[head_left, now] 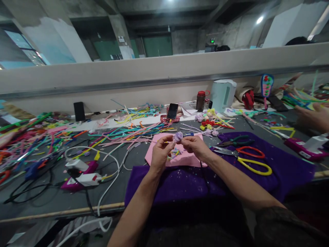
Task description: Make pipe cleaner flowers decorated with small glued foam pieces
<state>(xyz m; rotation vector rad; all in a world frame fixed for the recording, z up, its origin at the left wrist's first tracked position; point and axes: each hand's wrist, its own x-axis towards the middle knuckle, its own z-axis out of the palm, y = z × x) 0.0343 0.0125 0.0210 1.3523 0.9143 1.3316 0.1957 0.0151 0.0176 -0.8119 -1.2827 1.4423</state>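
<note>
A small lilac pipe-cleaner flower (pixel 178 137) is held up in front of me above a pink sheet (pixel 151 153). My left hand (pixel 160 152) pinches the flower from its left side, fingers closed. From the right, my right hand (pixel 196 146) has its thumb and fingertips pressed together at the flower's lower edge; its exact grip is partly hidden. Small pastel pipe-cleaner pieces (pixel 175 152) lie on the sheet under my hands. To the right, scissors (pixel 253 166) with one red and one yellow handle and dark green-handled pliers (pixel 238 140) rest on purple cloth (pixel 159 185).
Colourful pipe cleaners (pixel 133 132) lie across the table's left and back. Power strips (pixel 79 181) with white cables (pixel 119 164) sit at left. A phone (pixel 172 111), brown bottle (pixel 200 101) and pale kettle (pixel 223 95) stand behind. Another person's hand (pixel 313 116) is at far right.
</note>
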